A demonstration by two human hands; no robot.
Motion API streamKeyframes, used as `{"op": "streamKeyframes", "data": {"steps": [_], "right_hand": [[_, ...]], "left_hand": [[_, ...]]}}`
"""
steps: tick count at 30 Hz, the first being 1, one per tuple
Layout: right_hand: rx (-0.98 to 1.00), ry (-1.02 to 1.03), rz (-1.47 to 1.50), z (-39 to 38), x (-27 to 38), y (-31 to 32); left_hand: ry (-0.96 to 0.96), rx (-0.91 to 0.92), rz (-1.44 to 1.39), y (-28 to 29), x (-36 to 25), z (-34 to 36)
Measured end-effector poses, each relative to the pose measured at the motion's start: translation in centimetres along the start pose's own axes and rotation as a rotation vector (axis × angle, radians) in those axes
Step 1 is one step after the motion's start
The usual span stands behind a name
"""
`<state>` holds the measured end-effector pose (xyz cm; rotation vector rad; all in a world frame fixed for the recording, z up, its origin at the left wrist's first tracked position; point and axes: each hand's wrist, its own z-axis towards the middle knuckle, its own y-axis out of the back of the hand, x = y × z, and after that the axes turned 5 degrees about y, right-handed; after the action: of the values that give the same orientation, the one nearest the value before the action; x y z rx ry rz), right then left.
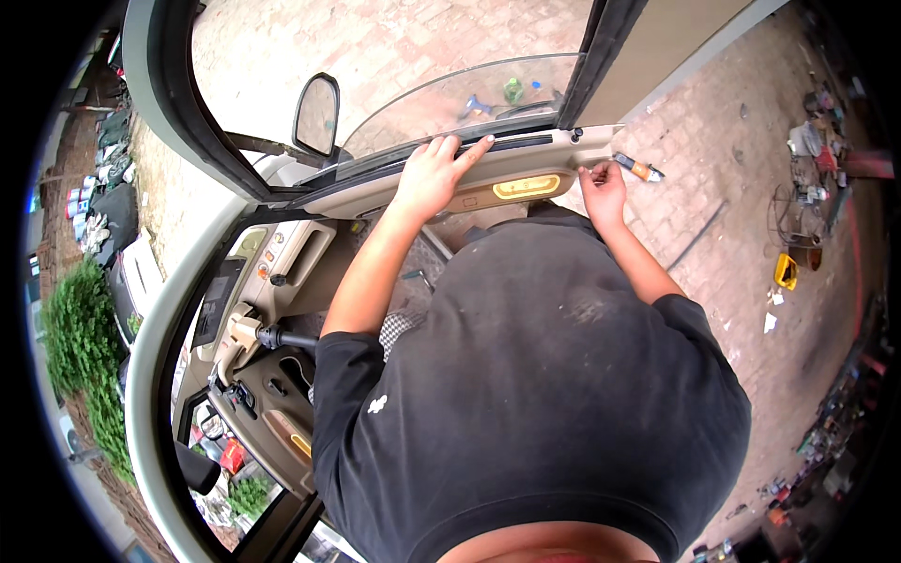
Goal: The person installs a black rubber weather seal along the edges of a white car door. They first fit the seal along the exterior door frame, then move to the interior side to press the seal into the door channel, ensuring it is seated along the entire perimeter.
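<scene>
My left hand (430, 178) lies on the top edge of a beige vehicle door panel (460, 201), along the black window seal (526, 141). Its fingers are stretched out and apart, holding nothing. At the panel's right end, my right hand (605, 195) has thumb and fingers pinched together by the edge. Whatever they grip, if anything, is too small to make out. A yellow-rimmed handle recess (527, 187) sits in the panel between my hands. A small black knob (577, 134) stands on the panel's top, just above my right hand. The window glass (422, 103) is partly raised.
A side mirror (317, 113) is beyond the door. The steering wheel column (282, 336) and dashboard (291, 246) lie to my left. An orange and black tool (638, 167) rests on brick paving (694, 216) near the door's end. Scattered parts and a yellow container (786, 272) lie farther right.
</scene>
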<state>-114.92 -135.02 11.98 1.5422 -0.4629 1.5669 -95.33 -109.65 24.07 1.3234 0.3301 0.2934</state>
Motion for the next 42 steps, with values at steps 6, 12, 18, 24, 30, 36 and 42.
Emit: {"op": "streamKeyframes", "data": {"steps": [6,12,18,24,30,36,42], "right_hand": [[0.096,0.195,-0.115,1.0,1.7,0.0],[0.32,0.313,-0.102,0.4,2.8,-2.4],[0.311,0.261,-0.069,0.1,2.6,-3.7],[0.283,0.259,-0.165,1.0,1.7,-4.0],[0.321,0.189,0.034,1.6,2.3,-4.8],[0.266,0.085,0.209,2.1,1.9,-6.1],[0.241,0.101,0.205,2.5,1.4,-6.6]], "left_hand": [[0.055,0.018,0.029,0.7,-0.1,-0.6],[0.034,-0.075,-0.098,1.1,0.4,-1.6],[0.086,-0.111,-0.051,1.4,-1.0,-3.1],[0.172,-0.156,-0.135,0.5,-3.3,-7.6],[0.393,-0.055,-0.287,-2.3,-3.8,-12.3],[0.724,0.054,-0.353,-7.4,-4.3,-16.5],[0.789,0.089,-0.351,-9.7,-5.4,-20.9]]}}
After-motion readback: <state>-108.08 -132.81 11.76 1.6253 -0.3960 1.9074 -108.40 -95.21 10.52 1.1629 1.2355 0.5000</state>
